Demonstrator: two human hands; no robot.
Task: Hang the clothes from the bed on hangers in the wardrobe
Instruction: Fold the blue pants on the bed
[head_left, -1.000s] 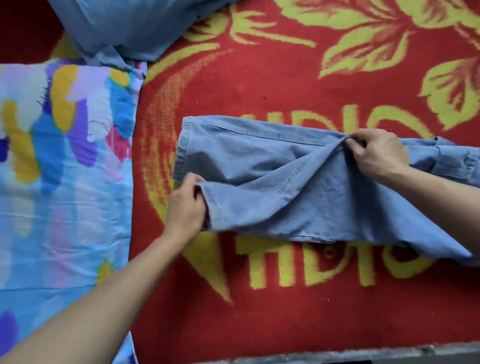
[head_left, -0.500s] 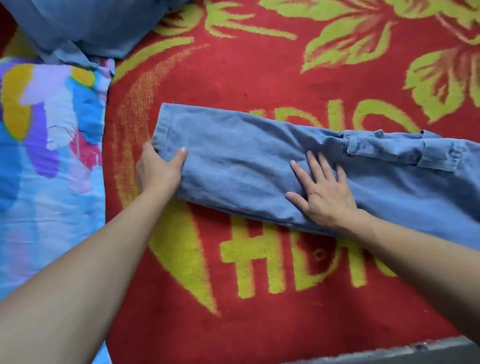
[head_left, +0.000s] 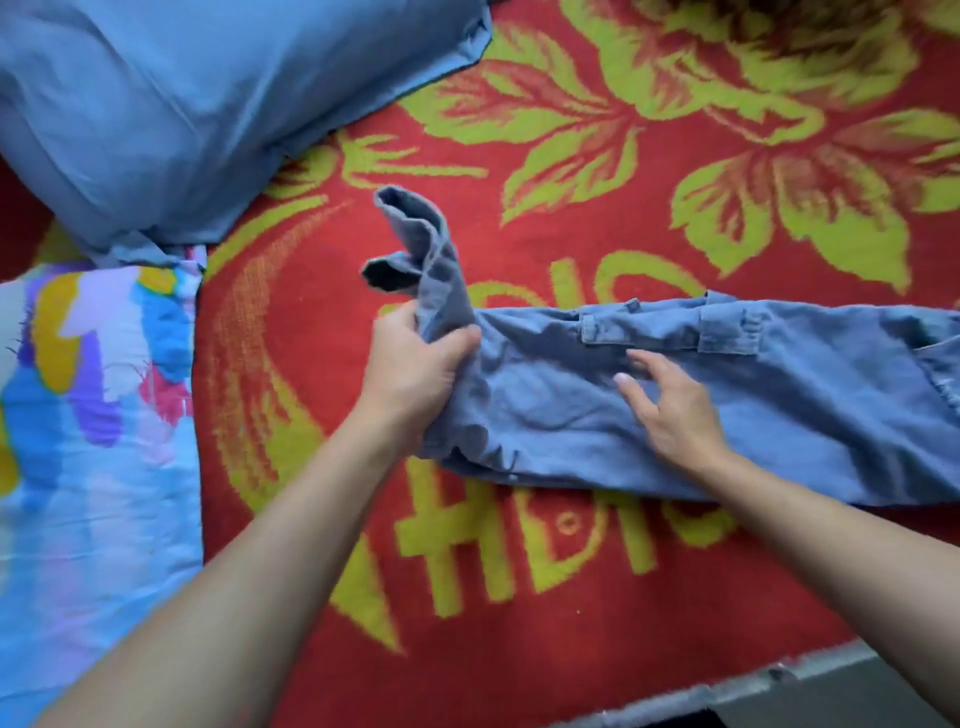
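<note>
Light blue denim trousers (head_left: 779, 405) lie across the red bed cover, folded lengthwise and running off the right edge. My left hand (head_left: 415, 369) is shut on their left leg ends, which stick up bunched above my fist. My right hand (head_left: 670, 405) rests flat on the middle of the trousers with fingers spread, just below the waistband and belt loops. No hanger or wardrobe is in view.
A red blanket (head_left: 519, 218) with yellow-green flowers and letters covers the bed. A blue pillow (head_left: 182, 104) lies at the top left. A multicoloured cloth (head_left: 88, 415) lies along the left. A grey bed edge (head_left: 779, 680) runs along the bottom right.
My left hand has gathered the leg ends and lifted them, moving right towards the middle. My right hand has slid right along the trousers and stays flat on them.
</note>
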